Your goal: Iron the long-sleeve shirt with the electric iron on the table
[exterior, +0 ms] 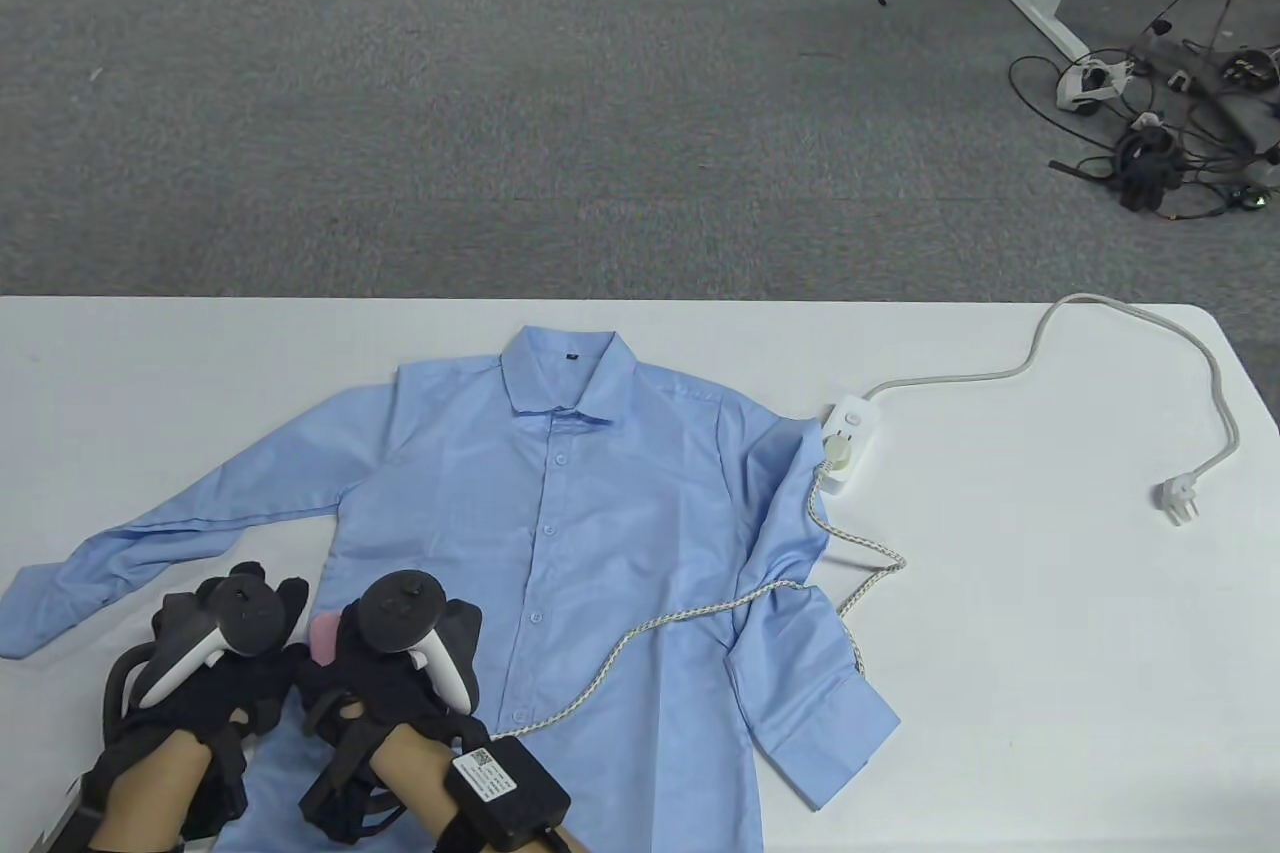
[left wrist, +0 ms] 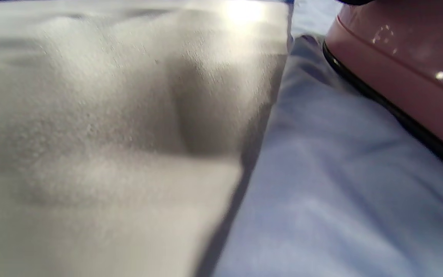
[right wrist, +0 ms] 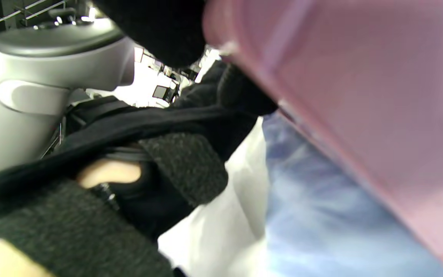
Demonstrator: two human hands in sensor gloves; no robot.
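Note:
A light blue long-sleeve shirt (exterior: 600,533) lies flat and buttoned on the white table (exterior: 1000,643), collar at the far side. At its near left edge my right hand (exterior: 385,643) grips a pink iron (exterior: 325,636), mostly hidden under the hand and tracker. The right wrist view shows a gloved finger (right wrist: 160,30) curled over the iron (right wrist: 360,96) above blue cloth (right wrist: 321,215). My left hand (exterior: 265,598) rests just left of the iron with fingers spread flat. In the left wrist view the iron (left wrist: 406,65) sits on the shirt (left wrist: 340,192) beside bare table (left wrist: 90,134).
A braided cord (exterior: 680,615) runs from the iron across the shirt to a white power strip (exterior: 848,448) by the right sleeve. The strip's own cable ends in a loose plug (exterior: 1178,503) at the right. Grey carpet lies beyond the far edge.

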